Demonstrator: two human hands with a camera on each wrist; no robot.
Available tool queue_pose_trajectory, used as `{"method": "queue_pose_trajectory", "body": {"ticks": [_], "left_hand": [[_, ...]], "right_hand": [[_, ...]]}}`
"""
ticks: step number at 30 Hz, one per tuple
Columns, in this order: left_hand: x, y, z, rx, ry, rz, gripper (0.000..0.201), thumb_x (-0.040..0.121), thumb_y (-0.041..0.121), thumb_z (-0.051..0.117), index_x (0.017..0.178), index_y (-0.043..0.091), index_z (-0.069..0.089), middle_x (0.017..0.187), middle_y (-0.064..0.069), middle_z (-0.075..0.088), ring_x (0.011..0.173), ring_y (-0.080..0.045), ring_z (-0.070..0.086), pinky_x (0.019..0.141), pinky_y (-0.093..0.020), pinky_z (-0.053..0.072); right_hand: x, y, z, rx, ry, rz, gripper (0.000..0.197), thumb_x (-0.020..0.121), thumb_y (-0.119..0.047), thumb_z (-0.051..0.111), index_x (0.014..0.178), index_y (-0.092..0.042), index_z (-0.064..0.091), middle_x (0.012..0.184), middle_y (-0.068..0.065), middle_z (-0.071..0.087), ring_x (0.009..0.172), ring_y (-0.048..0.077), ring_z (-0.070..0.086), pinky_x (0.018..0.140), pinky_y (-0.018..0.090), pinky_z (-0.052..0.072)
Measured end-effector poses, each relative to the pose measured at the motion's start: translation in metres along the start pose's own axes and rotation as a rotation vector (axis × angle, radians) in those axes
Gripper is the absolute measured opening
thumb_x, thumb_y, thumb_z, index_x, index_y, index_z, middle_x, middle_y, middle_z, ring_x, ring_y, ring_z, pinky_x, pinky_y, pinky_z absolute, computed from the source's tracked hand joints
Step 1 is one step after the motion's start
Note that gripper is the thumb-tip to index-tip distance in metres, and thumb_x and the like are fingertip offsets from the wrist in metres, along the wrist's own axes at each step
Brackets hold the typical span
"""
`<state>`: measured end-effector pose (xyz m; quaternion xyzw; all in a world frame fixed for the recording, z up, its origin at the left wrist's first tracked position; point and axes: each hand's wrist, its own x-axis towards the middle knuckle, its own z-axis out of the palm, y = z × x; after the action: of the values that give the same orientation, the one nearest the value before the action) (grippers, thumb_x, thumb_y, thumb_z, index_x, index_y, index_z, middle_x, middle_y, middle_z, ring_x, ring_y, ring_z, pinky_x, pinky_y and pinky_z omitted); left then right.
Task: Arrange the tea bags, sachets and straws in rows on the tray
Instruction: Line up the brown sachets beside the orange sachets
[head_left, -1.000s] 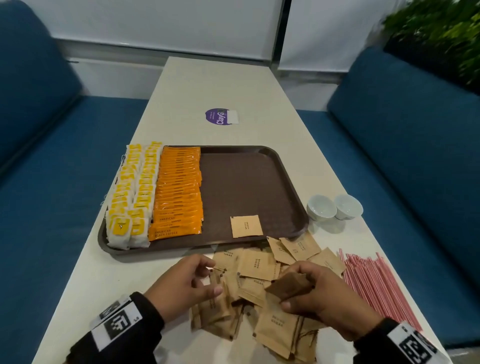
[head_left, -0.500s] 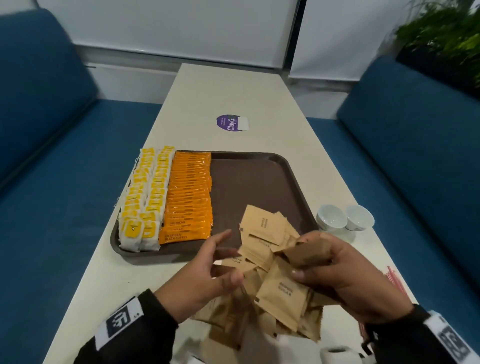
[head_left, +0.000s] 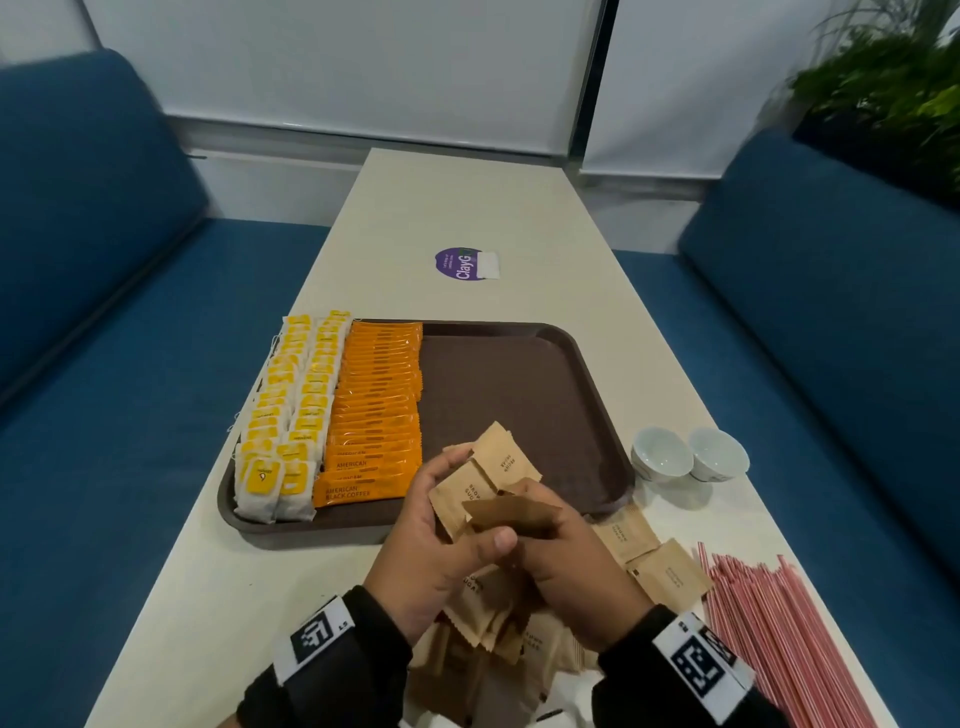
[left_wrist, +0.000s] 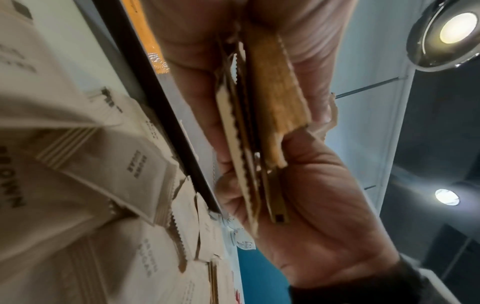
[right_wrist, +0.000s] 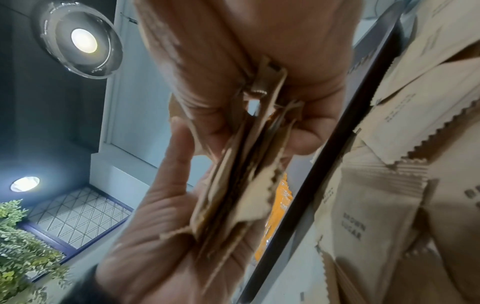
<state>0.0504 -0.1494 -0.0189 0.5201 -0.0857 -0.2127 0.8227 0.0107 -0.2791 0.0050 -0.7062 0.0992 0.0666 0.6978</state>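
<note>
Sachets (head_left: 485, 486) at lower centre are pinched between both hands (head_left: 431, 551), fingers curled round them, likely squaring them for the tray (head_left: 519, 384).

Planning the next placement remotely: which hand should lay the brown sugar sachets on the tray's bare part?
Probably right. Both hands grip the sachet stack; the right hand sits nearer the tray's bare right part, while the left hand can hold the stack.

Beside the brown tray (head_left: 524, 374), tan sachets (head_left: 670, 571) and red-and-white striped straws (head_left: 774, 618) are lying; yellow-tagged tea bags (head_left: 291, 415) are sitting on it.
</note>
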Motion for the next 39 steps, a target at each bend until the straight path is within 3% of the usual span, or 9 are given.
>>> {"method": "queue_pose_trajectory", "body": {"ticks": [3,9,14,20,23,27,33,36,39], "left_hand": [[0.001,-0.002,0.002,0.038,0.053,0.004,0.067,0.053,0.01,0.087,0.111,0.023,0.056,0.099,-0.002,0.07,0.088,-0.012,0.068,0.068,-0.021,0.054],[0.007,-0.009,0.0,0.047,0.154,-0.031,0.041,0.067,0.011,0.068,0.103,0.026,0.058,0.096,-0.006,0.069,0.082,-0.015,0.067,0.06,-0.02,0.053],[0.008,-0.017,-0.004,0.044,0.18,-0.104,0.043,0.066,0.007,0.068,0.104,0.025,0.059,0.102,-0.011,0.068,0.087,-0.022,0.066,0.059,-0.023,0.053],[0.009,-0.013,-0.011,-0.007,0.208,-0.192,0.042,0.072,0.004,0.066,0.108,0.025,0.059,0.11,-0.017,0.066,0.096,-0.032,0.064,0.063,-0.033,0.052],[0.009,-0.007,-0.013,-0.047,0.225,-0.209,0.049,0.062,0.012,0.068,0.109,0.025,0.059,0.112,-0.018,0.065,0.098,-0.036,0.062,0.068,-0.038,0.051],[0.007,-0.01,-0.006,-0.036,0.184,-0.227,0.043,0.074,0.002,0.065,0.112,0.022,0.058,0.106,-0.017,0.068,0.092,-0.032,0.064,0.07,-0.037,0.051],[0.002,-0.002,-0.01,-0.03,0.098,-0.249,0.055,0.062,0.001,0.067,0.113,0.017,0.055,0.093,-0.014,0.072,0.076,-0.028,0.067,0.062,-0.036,0.054],[-0.002,0.011,-0.023,-0.095,0.047,-0.279,0.06,0.056,0.003,0.075,0.111,0.017,0.055,0.086,-0.017,0.071,0.062,-0.028,0.068,0.05,-0.033,0.056],[-0.005,0.02,-0.037,-0.128,0.063,-0.295,0.051,0.063,0.001,0.066,0.109,0.018,0.054,0.079,-0.018,0.071,0.054,-0.027,0.066,0.045,-0.033,0.055]], "right_hand": [[0.005,0.002,0.004,-0.099,0.036,-0.003,0.043,0.063,-0.019,0.063,0.103,-0.005,0.06,0.109,0.022,0.059,0.094,0.028,0.064,0.081,0.041,0.054],[0.007,0.001,0.005,-0.201,0.018,0.017,0.046,0.069,-0.02,0.07,0.108,-0.031,0.048,0.119,0.004,0.052,0.103,0.014,0.059,0.088,0.035,0.054],[0.004,0.004,0.008,-0.262,0.075,0.002,0.051,0.068,-0.024,0.068,0.111,-0.032,0.042,0.117,-0.001,0.054,0.104,0.014,0.056,0.088,0.037,0.053],[0.003,0.004,0.003,-0.184,0.101,-0.016,0.039,0.084,-0.019,0.067,0.106,-0.037,0.041,0.104,-0.015,0.059,0.093,-0.001,0.059,0.075,0.016,0.051],[0.002,0.003,0.003,-0.17,0.125,-0.041,0.04,0.087,-0.033,0.063,0.118,-0.038,0.037,0.111,-0.015,0.057,0.1,-0.001,0.057,0.086,0.019,0.05],[0.006,0.005,0.011,-0.197,0.145,-0.082,0.028,0.096,-0.04,0.043,0.12,-0.044,0.032,0.126,-0.01,0.049,0.11,0.0,0.051,0.096,0.024,0.045],[0.007,-0.011,0.004,-0.035,0.196,-0.001,0.028,0.099,-0.039,0.033,0.126,-0.034,0.041,0.111,-0.007,0.058,0.097,0.004,0.057,0.078,0.02,0.047],[0.027,-0.026,-0.024,-0.221,0.376,-0.022,0.024,0.096,-0.027,0.049,0.12,-0.025,0.05,0.103,-0.009,0.058,0.093,0.004,0.056,0.079,0.024,0.048],[0.057,-0.039,-0.045,-0.619,0.297,-0.028,0.022,0.091,-0.016,0.058,0.11,-0.026,0.057,0.101,-0.011,0.058,0.095,0.003,0.055,0.079,0.018,0.044]]}}
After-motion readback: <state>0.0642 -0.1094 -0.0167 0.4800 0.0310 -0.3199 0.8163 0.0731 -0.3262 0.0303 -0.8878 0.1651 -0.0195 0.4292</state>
